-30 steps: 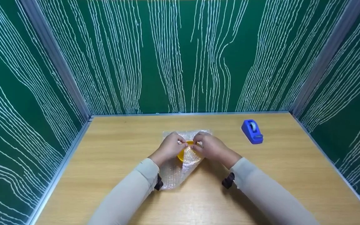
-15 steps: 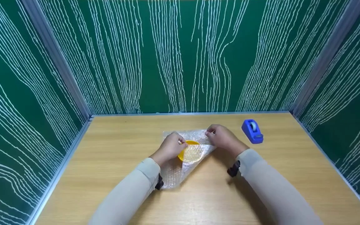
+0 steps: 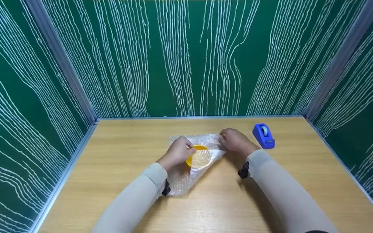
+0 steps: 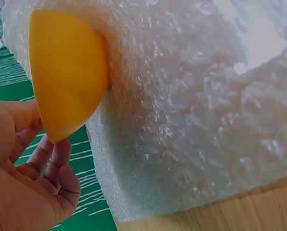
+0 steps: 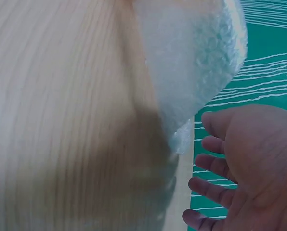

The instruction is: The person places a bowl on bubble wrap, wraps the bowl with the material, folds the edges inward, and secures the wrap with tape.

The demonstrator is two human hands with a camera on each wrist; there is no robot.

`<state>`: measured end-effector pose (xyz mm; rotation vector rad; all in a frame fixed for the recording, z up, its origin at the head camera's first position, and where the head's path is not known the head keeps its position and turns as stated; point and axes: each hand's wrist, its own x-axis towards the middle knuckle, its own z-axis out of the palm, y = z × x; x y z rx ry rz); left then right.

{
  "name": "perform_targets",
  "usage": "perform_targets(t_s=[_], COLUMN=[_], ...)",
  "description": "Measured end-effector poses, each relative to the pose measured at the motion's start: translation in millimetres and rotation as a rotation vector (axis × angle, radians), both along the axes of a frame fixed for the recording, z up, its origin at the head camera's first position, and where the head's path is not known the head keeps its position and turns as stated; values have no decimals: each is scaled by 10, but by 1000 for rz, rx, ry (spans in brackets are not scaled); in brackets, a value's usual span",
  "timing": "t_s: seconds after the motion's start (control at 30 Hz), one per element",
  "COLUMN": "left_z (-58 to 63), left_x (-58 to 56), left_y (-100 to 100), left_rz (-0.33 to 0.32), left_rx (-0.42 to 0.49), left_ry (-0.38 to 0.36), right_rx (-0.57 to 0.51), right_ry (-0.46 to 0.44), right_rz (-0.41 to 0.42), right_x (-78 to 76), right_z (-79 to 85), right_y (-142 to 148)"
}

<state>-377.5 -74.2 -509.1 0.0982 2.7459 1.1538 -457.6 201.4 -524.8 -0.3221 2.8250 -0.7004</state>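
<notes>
A yellow bowl (image 3: pixel 189 161) lies on a sheet of bubble wrap (image 3: pixel 178 184) in the middle of the table, with one corner of the sheet folded over its right part. My left hand (image 3: pixel 177 151) pinches the bowl's rim; the left wrist view shows thumb and fingers at the edge of the bowl (image 4: pixel 66 72), with bubble wrap (image 4: pixel 182 115) spread beside it. At the right end of the fold is my right hand (image 3: pixel 236 141). In the right wrist view its fingers (image 5: pixel 213 190) are loosely spread, just off the tip of the bubble wrap (image 5: pixel 187 62), holding nothing.
A blue tape dispenser (image 3: pixel 264 136) stands at the back right, close beyond the right hand. The wooden table (image 3: pixel 118 145) is bordered at the back and sides by green panels (image 3: pixel 160 64) with white wavy lines.
The right hand has moved right, away from the bowl to the fold's outer end, and has let go of the bubble wrap. The left hand stays at the bowl's rim.
</notes>
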Motion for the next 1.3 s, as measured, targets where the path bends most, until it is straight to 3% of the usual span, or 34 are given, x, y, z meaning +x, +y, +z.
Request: perform_targets(t_s=[0.23,0.47,0.63,1.07,1.3], left_z=[11,-7,7,15,0], left_x=[8,-5,3,0,-7], left_y=[-24,-48,-50,-42,-39], left_rz=[-43,-65,-73,-62,-75], left_rx=[0,-13,-17,-10,-23], left_ry=[45,62,67,51,79], right_rx=[48,76,79,90,5], right_ry=[42,-18,-52,-27,89], right_rz=[52,93,78,86,89], right_x=[-29,-35,-22,-11,21], right_z=[-99,-161,-176,-161,-136], right_y=[57,104,120,100,71])
